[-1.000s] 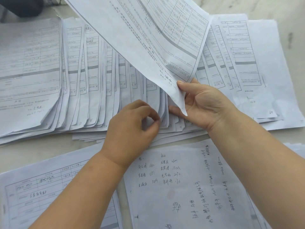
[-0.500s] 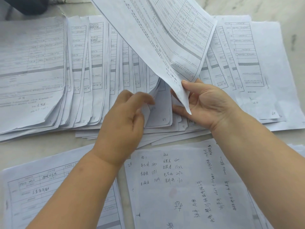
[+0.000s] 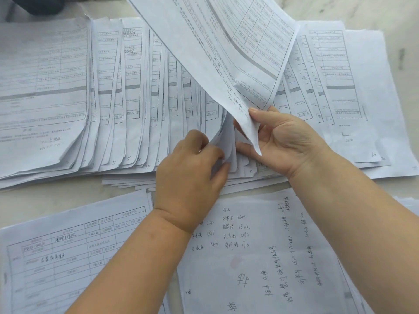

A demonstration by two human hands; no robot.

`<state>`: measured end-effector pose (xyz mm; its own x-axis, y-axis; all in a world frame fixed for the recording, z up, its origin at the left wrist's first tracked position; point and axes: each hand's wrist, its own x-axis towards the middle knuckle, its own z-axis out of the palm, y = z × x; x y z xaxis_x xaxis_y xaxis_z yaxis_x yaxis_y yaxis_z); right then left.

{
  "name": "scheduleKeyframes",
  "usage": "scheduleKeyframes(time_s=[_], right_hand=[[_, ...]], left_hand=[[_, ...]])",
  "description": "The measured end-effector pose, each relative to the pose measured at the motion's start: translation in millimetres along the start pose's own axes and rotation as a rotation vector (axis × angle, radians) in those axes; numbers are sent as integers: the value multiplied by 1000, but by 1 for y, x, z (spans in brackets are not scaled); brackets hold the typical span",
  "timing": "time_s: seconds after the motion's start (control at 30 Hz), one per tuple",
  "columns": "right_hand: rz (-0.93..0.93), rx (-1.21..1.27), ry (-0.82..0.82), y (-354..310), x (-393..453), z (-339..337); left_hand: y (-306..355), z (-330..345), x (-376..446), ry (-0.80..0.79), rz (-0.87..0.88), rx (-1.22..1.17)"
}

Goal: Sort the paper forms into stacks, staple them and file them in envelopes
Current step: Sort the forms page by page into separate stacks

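Note:
A wide fan of printed paper forms (image 3: 127, 105) lies overlapped across the table, numbered at the lower corners. My right hand (image 3: 285, 143) pinches the lower corner of one lifted form (image 3: 222, 48), which slants up and away over the fan. My left hand (image 3: 192, 175) pinches the curled lower corners of a few sheets (image 3: 226, 143) in the middle of the fan, just left of my right hand. A handwritten sheet (image 3: 260, 257) lies face up near me, under both forearms.
A printed form (image 3: 68, 257) tops a stack at the near left. More forms (image 3: 353, 98) spread out at the far right. Bare pale tabletop (image 3: 56, 196) shows between the fan and the near stacks. A dark object (image 3: 43, 5) sits at the far left corner.
My left hand has moved up and right into the fan and lifted a few sheet corners. The right hand keeps holding the raised form, shifted slightly.

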<state>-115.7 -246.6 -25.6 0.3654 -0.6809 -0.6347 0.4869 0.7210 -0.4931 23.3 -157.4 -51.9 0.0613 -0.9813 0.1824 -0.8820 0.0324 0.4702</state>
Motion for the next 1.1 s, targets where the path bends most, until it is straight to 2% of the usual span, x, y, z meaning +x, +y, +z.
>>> scheduleKeyframes(time_s=[0.17, 0.33, 0.4, 0.53, 0.63, 0.77, 0.9, 1.0, 1.1], right_hand=[[11, 17, 2, 0, 0, -1], [15, 12, 7, 0, 0, -2], [8, 12, 8, -1, -1, 0], [-17, 29, -19, -4, -3, 4], [-30, 28, -57, -7, -5, 9], [-36, 8, -56, -11, -7, 12], [-29, 25, -66, -9, -6, 13], [-25, 25, -53, -9, -6, 13], [-25, 39, -40, -10, -6, 14]], left_hand=[[-14, -8, 4, 128, -405, -400], [-16, -15, 7, 229, -455, -415], [-17, -16, 7, 233, -395, -403], [-15, -12, 3, 66, -26, -218], [-10, -4, 1, -2, 77, -67], [-11, 2, -1, 69, 118, -4], [-5, -1, -1, 37, -60, -146], [3, 4, -4, -21, 2, -39], [2, 8, -5, 89, 78, 10]])
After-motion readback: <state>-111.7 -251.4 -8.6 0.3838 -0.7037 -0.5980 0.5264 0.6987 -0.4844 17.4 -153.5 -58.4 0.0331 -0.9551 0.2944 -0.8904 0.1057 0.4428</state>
